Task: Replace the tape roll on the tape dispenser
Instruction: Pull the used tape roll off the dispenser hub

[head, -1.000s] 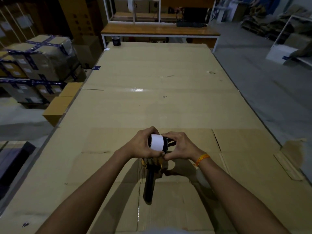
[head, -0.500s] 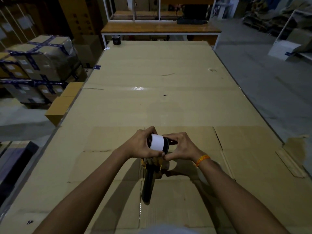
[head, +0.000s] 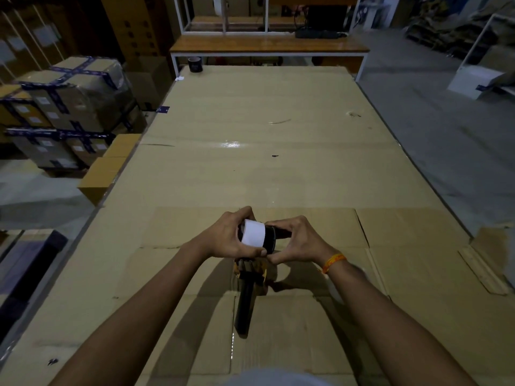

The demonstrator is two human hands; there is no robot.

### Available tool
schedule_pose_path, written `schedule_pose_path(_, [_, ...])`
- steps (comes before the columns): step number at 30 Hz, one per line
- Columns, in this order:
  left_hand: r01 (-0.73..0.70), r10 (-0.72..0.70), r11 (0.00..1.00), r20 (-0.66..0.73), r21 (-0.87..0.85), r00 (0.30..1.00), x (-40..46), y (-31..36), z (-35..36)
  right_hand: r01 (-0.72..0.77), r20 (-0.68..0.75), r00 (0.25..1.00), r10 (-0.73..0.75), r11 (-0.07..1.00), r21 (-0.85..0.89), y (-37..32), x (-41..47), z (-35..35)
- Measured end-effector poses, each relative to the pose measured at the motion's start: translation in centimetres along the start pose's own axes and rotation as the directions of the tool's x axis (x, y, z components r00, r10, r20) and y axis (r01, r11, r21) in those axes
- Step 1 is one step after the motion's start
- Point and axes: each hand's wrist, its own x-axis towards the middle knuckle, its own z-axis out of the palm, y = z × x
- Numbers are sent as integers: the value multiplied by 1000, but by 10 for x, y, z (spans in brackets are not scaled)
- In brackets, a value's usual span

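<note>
A white tape roll [head: 253, 232] sits at the head of a black-handled tape dispenser [head: 245, 305], which stands over the cardboard-covered table [head: 250, 168]. My left hand [head: 223, 238] wraps around the roll from the left, thumb under it. From the right, my right hand [head: 299, 240] pinches the dispenser's dark hub beside the roll, an orange band on its wrist. The dispenser's orange-and-metal front part shows just below my hands; how the roll sits on the hub is hidden by my fingers.
A dark tape roll [head: 194, 64] stands at the table's far left corner. Stacked taped cartons [head: 69, 107] and a small brown box [head: 103, 174] lie left of the table. A wooden bench [head: 267, 47] stands behind it. Grey floor runs along the right.
Both hands and the dispenser stay in nearly the same place; my fingers shift slightly around the roll. The view has tilted a little.
</note>
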Motion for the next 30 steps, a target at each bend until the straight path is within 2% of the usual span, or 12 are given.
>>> schedule_pose_path(20, [-34, 45, 995, -123, 88, 991, -6, 5, 4, -74, -57, 995, 77, 996, 44, 2, -8, 12])
schedule_pose_path(25, [6, -6, 1000, -52, 2, 999, -12, -5, -8, -156, 18, 988, 156, 986, 64, 7, -12, 4])
schedule_pose_path(28, [134, -133, 991, -221, -9, 966, -24, -33, -46, -299, -9, 953, 302, 947, 117, 28, -32, -18])
schedule_pose_path(30, [209, -200, 978, -254, 8, 946, -31, -47, -70, -340, 11, 940, 341, 934, 107, 33, -40, -29])
